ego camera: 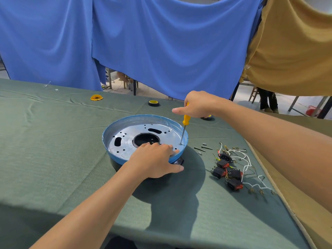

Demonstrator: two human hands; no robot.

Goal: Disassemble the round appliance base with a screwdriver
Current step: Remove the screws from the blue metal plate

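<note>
Head view: round blue base (115,155), shiny metal plate (129,134) inside.
Right hand (196,105) curls round the yellow screwdriver (185,121); left hand (154,159) lies flat on the rim (143,116).

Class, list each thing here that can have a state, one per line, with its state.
Round appliance base: open side up, on the cloth.
Screwdriver: near upright, tip down inside the base.
Left hand: presses the base's near rim.
Right hand: grips the screwdriver handle.
Screws: loose on the cloth.
Switches: detached, wired, on the cloth.
</note>
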